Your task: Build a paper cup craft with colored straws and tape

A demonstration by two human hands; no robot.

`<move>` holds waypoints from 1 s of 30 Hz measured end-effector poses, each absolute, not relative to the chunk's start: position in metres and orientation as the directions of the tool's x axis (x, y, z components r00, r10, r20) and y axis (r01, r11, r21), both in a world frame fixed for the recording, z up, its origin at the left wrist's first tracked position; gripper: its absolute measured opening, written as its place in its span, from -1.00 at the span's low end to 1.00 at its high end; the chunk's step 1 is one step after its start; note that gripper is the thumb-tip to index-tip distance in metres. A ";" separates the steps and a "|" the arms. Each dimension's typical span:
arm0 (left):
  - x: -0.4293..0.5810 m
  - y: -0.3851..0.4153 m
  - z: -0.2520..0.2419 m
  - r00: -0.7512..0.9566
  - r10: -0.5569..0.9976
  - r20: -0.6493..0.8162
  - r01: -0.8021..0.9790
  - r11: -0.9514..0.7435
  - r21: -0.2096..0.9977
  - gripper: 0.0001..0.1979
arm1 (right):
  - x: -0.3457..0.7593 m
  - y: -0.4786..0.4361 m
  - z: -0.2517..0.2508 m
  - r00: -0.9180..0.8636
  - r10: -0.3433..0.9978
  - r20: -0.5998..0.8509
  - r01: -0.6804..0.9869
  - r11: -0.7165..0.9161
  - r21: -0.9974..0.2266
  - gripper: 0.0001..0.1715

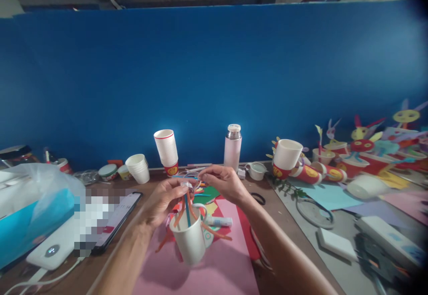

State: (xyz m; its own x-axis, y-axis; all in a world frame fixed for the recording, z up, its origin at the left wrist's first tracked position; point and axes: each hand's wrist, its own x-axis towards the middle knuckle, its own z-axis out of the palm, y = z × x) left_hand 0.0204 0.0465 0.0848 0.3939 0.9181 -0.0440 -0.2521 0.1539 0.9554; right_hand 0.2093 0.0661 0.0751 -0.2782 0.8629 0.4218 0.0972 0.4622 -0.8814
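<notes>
A white paper cup [190, 243] stands over the pink paper [230, 268], with orange strips hanging over its rim and a blue strip [187, 210] rising from inside. Just above the cup, my left hand [169, 199] pinches a small whitish piece at the top of the strips. To its right, my right hand [224, 181] has thumb and fingertips closed on thin pale strands, too fine to make out clearly. A glue tube [219, 221] lies right of the cup. Coloured paper scraps lie behind it, partly hidden by my hands.
Behind are stacked cups [166, 148] and a pink flask [232, 148]. At the left are a phone [118, 219], a power bank [51, 250] and a plastic bag [36, 188]. Decorated cups [354, 163], coloured sheets and a power strip [389, 239] lie at the right.
</notes>
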 end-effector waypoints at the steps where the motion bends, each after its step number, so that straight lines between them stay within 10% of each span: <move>1: 0.020 0.046 0.085 0.396 0.917 -0.052 -0.244 0.160 0.956 -0.86 | 0.209 0.067 0.074 -0.280 0.864 0.419 0.090 0.458 -0.884 -0.76; 17: 0.018 0.045 0.085 0.435 0.898 -0.069 -0.218 0.179 0.959 -0.95 | 0.209 0.066 0.073 -0.263 0.840 0.475 0.103 0.514 -0.851 -0.75; 30: 0.011 0.049 0.084 0.334 0.942 -0.040 -0.196 0.110 0.974 -0.90 | 0.238 0.069 0.083 -0.360 0.856 0.372 0.708 0.510 -0.489 -0.71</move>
